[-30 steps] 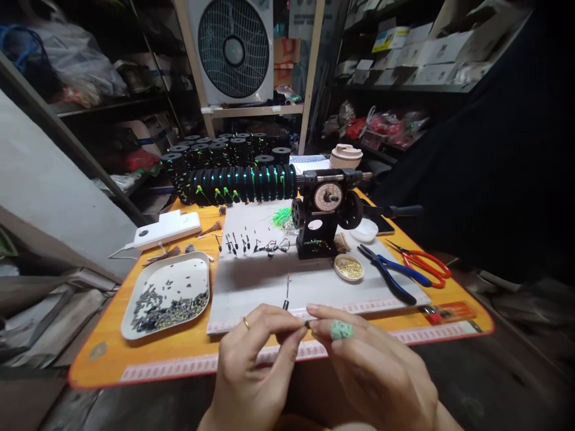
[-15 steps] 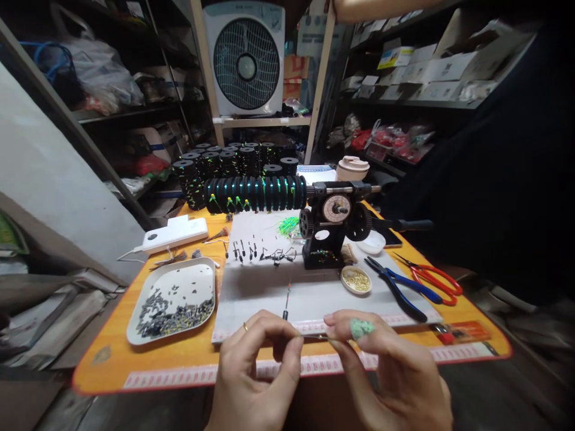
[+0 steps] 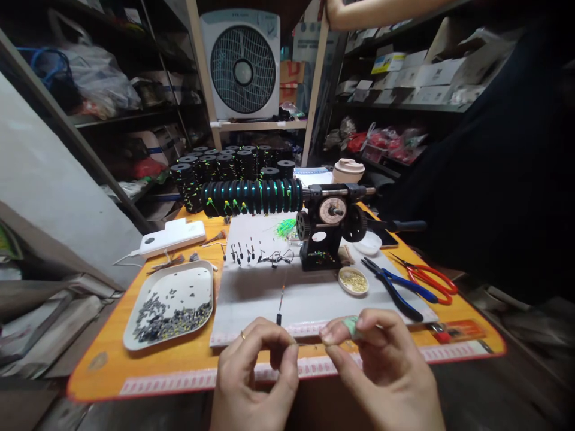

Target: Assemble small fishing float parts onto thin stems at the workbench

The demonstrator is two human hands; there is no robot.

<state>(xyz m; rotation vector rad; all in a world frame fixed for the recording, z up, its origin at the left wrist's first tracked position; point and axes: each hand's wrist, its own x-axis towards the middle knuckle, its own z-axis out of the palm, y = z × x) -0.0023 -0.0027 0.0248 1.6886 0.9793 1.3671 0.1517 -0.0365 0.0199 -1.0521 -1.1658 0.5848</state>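
Observation:
My left hand (image 3: 256,377), with a ring on one finger, pinches a thin fishing line (image 3: 309,343) between thumb and forefinger. Facing it, my right hand (image 3: 386,371) has thumb and forefinger pressed together at the other end of this short stretch. A green wrap (image 3: 351,325) covers part of a right finger. Just beyond the left fingers hangs a small black cylinder (image 3: 279,319), with a thin strand and an orange bit above it. Whatever tiny part sits inside the fingertips is hidden.
A hand-cranked winder (image 3: 330,221) carries a row of black foam spools (image 3: 251,197). Left stands a white tray (image 3: 130,341) of small grey parts; right are a dish of gold bits (image 3: 353,281), blue-handled pliers (image 3: 395,290) and red-handled pliers (image 3: 431,278). Another person's arm (image 3: 381,15) reaches in above.
The view has shifted slightly. My right fingers have curled and tilted, their tips still close to the left ones. The other person's arm shows more at the top.

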